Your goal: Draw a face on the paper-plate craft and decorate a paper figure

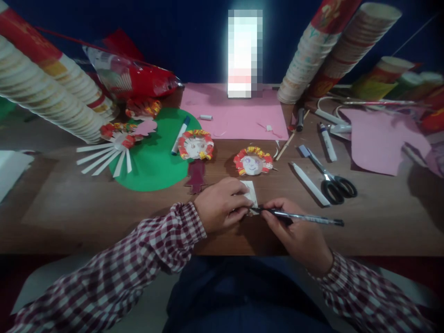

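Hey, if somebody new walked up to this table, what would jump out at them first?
Probably the bright pixelated block at the top center, glowing against the dark blue background. Next, likely the large green paper left of center and the tall stacks of paper cups leaning in from both upper corners. The two small round faces with red and yellow rims, in the middle of the table, might catch the eye too.

A brown wooden tabletop [86, 215] with visible grain spans the view beneath a dark blue, plain wall [149, 27]. A bright, pixelated white rectangle [243, 51] glows against the wall; elsewhere the light is dim, darkening towards the corners.
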`<state>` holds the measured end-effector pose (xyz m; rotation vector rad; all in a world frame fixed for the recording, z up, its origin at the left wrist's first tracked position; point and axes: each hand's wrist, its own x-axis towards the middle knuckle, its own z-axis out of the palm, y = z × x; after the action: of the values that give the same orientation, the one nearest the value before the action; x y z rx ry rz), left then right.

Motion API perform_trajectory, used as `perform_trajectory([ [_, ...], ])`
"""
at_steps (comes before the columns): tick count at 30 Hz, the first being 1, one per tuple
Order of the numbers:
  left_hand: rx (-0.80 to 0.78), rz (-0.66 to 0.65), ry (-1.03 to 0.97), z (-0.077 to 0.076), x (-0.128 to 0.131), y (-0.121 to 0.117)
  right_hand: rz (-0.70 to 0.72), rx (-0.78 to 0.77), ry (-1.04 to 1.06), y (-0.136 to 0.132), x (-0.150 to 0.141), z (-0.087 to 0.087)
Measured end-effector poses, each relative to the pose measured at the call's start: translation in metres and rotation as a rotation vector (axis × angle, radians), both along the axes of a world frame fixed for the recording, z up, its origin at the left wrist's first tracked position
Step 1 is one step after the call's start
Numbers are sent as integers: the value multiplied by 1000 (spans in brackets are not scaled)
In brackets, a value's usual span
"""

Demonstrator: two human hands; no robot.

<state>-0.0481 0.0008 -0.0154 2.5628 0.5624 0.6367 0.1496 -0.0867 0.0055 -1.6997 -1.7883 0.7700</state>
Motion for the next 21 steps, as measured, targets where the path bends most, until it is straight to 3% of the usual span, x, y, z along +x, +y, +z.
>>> perform_trajectory([
  [21, 0, 1, -1, 1, 0, 0, 54, 65, -2, 1, -2, 7],
])
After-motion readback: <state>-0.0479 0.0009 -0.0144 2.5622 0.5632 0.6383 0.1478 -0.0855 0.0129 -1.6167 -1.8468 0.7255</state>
